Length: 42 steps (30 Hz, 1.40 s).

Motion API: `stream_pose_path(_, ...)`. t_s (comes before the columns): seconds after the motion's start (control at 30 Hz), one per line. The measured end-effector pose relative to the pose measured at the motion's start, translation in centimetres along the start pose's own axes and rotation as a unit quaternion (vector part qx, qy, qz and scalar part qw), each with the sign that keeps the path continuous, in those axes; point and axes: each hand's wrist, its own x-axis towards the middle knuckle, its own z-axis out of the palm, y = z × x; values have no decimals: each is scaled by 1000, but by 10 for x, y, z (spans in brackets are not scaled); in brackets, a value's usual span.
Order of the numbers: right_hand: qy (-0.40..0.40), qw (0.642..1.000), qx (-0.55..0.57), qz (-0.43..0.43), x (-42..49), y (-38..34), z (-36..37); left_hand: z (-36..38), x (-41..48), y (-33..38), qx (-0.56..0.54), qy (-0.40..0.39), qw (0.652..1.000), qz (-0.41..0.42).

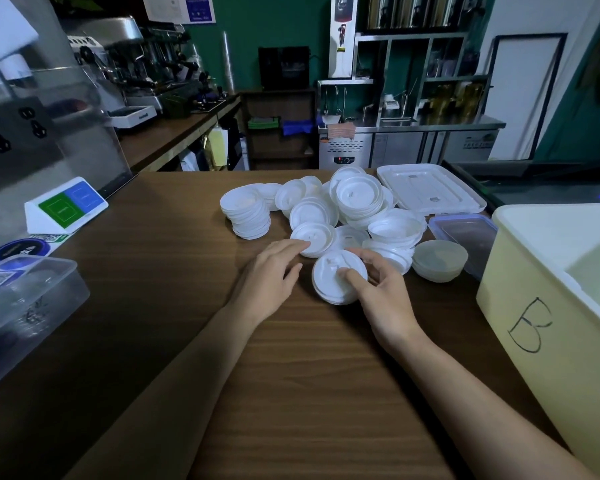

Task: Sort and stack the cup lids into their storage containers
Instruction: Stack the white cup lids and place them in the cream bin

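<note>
right hand [385, 299] grips a lid stack [331, 284]; left hand [271, 275] fingers loose on a lid [314, 241]; bin [534, 341] contents unclear.

White cup lids [358, 201] loosely heaped, short tilted stack [328, 280] nearest, yellow B-marked bin [548, 368] right

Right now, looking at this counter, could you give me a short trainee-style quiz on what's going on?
1. True or false: the right hand grips a small stack of lids.
2. Which letter is written on the yellow bin? a) A b) B c) D
3. Fill in: the left hand touches a white lid with its ____.

Key: 1 true; 2 b; 3 fingertips.
</note>
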Motion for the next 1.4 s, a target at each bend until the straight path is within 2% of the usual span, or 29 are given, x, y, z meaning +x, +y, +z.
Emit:
stream_pose_path(0.2,-5,1000,2,-3,2,3,0,5,16,1,77,24,997,21)
stream_pose_path(0.33,-9,1000,11,1,1,3,-1,0,10,5,79,42,996,23)
stream_pose_path(0.47,-13,1000,12,6,0,-1,0,-9,-3,8,41,38,998,0)
stream_pose_path(0.53,-14,1000,12,6,-1,-2,1,-16,-11,10,-5,37,999,-37)
stream_pose_path(0.6,-20,1000,6,8,-2,-3,0,-24,-19,17,-50,59,993,-84)
stream_pose_path(0.7,-29,1000,5,9,-5,-3,0,-35,-26,32,-94,111,983,-110)
stream_pose_path(0.77,-32,999,10,2,-6,-3,1,-41,-28,40,-148,145,966,-156)
stream_pose_path(0.83,-38,999,13,-13,-6,-3,0,-45,-26,44,-245,156,933,-214)
stream_pose_path(0.93,-39,999,22,-18,-4,-4,0,-47,-22,51,-425,122,858,-261)
stream_pose_path(1.03,-36,999,31,-14,-4,-3,2,-45,-21,54,-501,70,819,-271)
stream_pose_path(1.1,-33,998,43,-7,-3,-2,2,-40,-22,58,-497,49,826,-263)
stream_pose_path(1.27,-17,997,79,22,1,-3,1,-31,-23,55,-370,69,893,-246)
stream_pose_path(1.4,-39,995,90,5,0,-3,3,-28,-25,53,-346,41,904,-249)
